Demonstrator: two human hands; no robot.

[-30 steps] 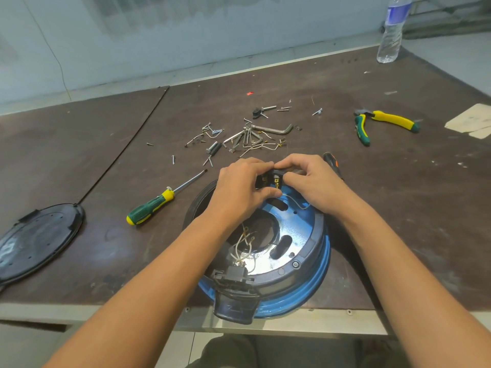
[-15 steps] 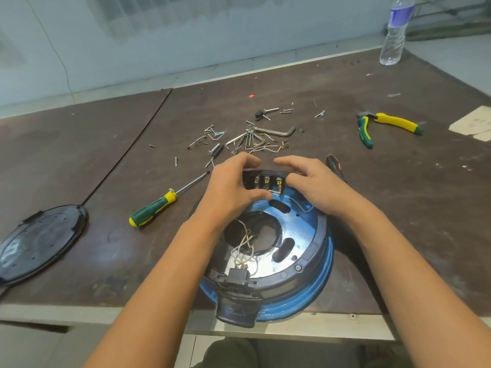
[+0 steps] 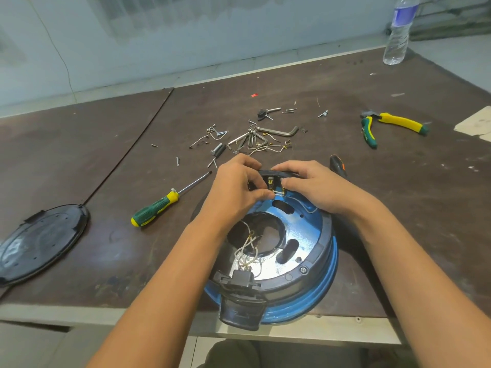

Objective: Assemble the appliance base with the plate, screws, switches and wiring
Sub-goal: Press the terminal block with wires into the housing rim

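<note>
The base (image 3: 305,261) sits at the table's (image 3: 106,168) near edge, with its switch block (image 3: 271,179) on the far rim. The left hand (image 3: 236,187) pinches a thin wire (image 3: 277,193) at the terminals, and the right hand (image 3: 316,187) grips the block. The wire looks limp and frail, so it is best held by its stiff end.

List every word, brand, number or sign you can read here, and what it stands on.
Nothing reads clearly enough to quote.
Water bottle label: blue, print blurred.
Screwdriver handle: dark mark, too small.
Pliers handles: any print too small.
Switch block: no legible marking.
Black plug housing on the base: faint raised marks, unreadable.
</note>
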